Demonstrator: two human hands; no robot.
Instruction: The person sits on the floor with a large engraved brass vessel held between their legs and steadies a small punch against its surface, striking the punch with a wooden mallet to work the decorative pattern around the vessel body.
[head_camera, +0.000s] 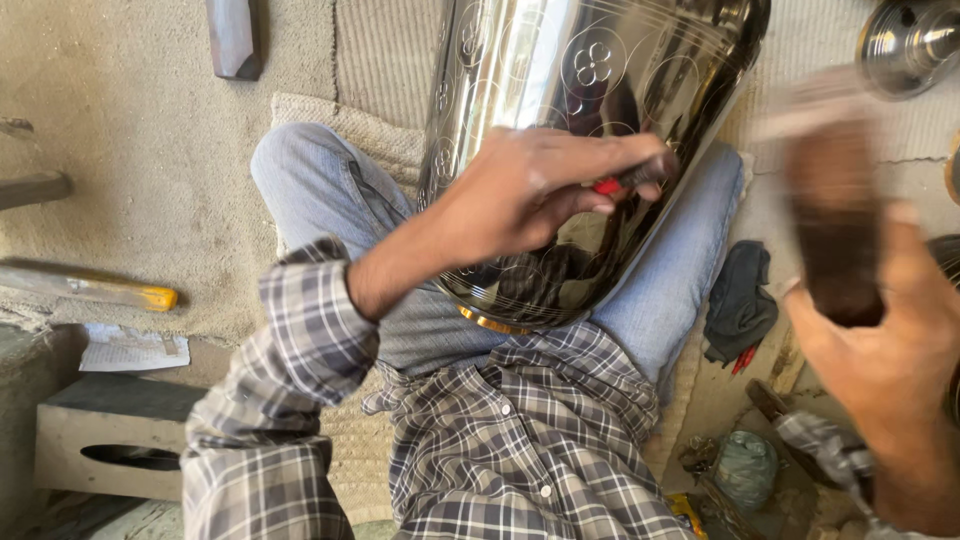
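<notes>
One head-worn view, steeply downward and close over the lap, hands and floor beyond.

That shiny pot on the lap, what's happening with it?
A person sits on the floor with a big shiny metal pot lying across their lap. It has flower and circle patterns scratched into it. Their left hand presses a small red-tipped tool against the pot. Their right hand holds up a dark wooden block, blurred from moving. A dark cloth lies nearby.
</notes>
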